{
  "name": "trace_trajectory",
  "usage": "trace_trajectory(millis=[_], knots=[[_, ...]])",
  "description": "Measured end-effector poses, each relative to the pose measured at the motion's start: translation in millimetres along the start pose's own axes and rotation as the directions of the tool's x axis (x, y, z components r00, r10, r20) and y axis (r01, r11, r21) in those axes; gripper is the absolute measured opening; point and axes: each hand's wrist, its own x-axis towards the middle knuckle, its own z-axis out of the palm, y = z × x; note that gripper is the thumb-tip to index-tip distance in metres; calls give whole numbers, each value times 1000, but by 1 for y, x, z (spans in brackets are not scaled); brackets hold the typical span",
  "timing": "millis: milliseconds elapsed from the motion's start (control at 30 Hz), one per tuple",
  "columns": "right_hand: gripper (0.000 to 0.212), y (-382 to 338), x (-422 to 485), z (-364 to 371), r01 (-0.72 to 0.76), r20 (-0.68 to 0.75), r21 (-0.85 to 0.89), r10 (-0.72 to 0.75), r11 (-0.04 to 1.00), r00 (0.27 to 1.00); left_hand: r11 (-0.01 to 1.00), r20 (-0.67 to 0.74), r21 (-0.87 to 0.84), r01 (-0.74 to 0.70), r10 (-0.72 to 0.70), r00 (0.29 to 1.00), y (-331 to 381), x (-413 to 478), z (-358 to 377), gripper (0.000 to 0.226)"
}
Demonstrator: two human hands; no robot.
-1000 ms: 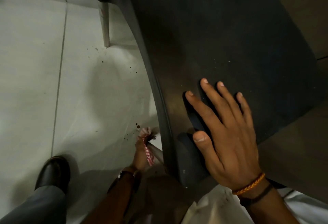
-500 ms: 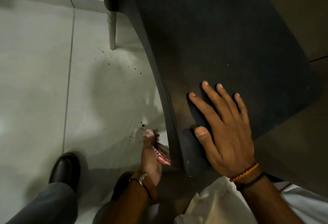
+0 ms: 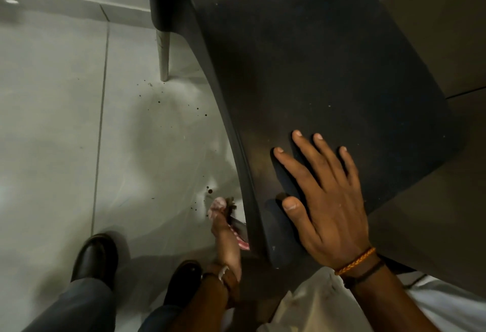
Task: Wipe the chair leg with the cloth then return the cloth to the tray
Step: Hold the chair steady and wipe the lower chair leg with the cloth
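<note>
The right hand (image 3: pixel 326 200) lies flat with fingers spread on the dark chair seat (image 3: pixel 328 68). Below and to its left, the left hand (image 3: pixel 226 237) is closed around the pink striped cloth (image 3: pixel 238 237), pressing it against the near chair leg (image 3: pixel 240 227) under the seat's edge, above the tiled floor (image 3: pixel 52 121).

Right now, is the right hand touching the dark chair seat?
Touching. The head view shows the right hand lying flat, fingers spread, palm down on the dark chair seat, no gap visible.
</note>
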Motion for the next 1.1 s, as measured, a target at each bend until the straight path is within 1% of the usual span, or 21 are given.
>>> trace_trajectory(millis=[33, 133, 167, 267, 300, 367, 433, 500, 567, 633, 733, 767, 800, 833, 867, 933, 967, 1033, 1100], knots=[[66, 1, 0, 2, 4, -12, 3, -4, 1000, 1000, 998, -1, -58, 41, -41, 999, -5, 25, -6, 63], [66, 2, -2, 6, 14, -45, 16, -13, 1000, 999, 978, 15, -151, 141, -140, 990, -18, 78, -22, 71], [67, 2, -3, 6, 18, -56, 19, -17, 1000, 998, 970, 11, -192, 152, -153, 988, -19, 88, -24, 69], [69, 2, -1, 6, 19, -64, 23, -17, 1000, 998, 944, -29, -303, 134, -150, 988, -20, 99, -25, 51], [69, 1, -1, 6, 14, -61, 24, -12, 1000, 998, 936, -51, -329, 126, -151, 987, -17, 93, -22, 53], [69, 0, -1, 6, 7, -57, 25, -5, 1000, 998, 916, -33, -380, 125, -148, 988, -12, 70, -17, 62], [68, 0, -1, 4, 1, -42, 15, 0, 1000, 999, 904, 4, -411, 117, -127, 992, -1, 32, -7, 58], [68, 0, -1, 3, -3, -21, 9, 3, 1000, 1000, 915, 18, -392, 100, -101, 995, 14, -14, 6, 57], [67, 0, 1, 0, -9, -5, 12, 9, 1000, 1000, 931, 32, -360, 66, -59, 998, 31, -63, 22, 66], [68, -1, 1, -2, -12, 10, 13, 12, 1000, 1000, 942, 82, -334, 40, -13, 997, 47, -110, 36, 76], [69, -2, 2, -3, -17, 27, 10, 16, 1000, 1000, 970, 114, -233, -76, 105, 988, 58, -155, 40, 77], [69, -2, 1, -4, -18, 30, 8, 18, 1000, 999, 980, 147, -166, -112, 137, 980, 58, -158, 39, 79], [69, -2, 1, -4, -19, 34, 7, 18, 1000, 999, 988, 187, -105, -112, 130, 974, 56, -156, 38, 84], [68, -3, 1, -4, -18, 36, 8, 18, 1000, 999, 995, 192, -53, -79, 88, 978, 54, -149, 38, 91], [68, -3, 1, -4, -18, 35, 10, 17, 1000, 999, 999, 182, -14, -37, 39, 983, 49, -137, 36, 91], [69, -2, 1, -3, -17, 31, 14, 17, 1000, 999, 993, 149, 116, -37, 20, 989, 36, -103, 25, 71], [70, -1, 1, -3, -18, 25, 16, 18, 1000, 1000, 975, 143, 216, -53, 22, 989, 31, -85, 18, 68], [69, 0, 0, -1, -14, 10, 14, 14, 1000, 1000, 908, 112, 415, -54, 8, 994, 22, -49, -1, 70], [66, 1, -1, 2, -5, -11, 13, 5, 1000, 1000, 857, 64, 515, 0, -38, 997, 17, -10, -12, 69]])
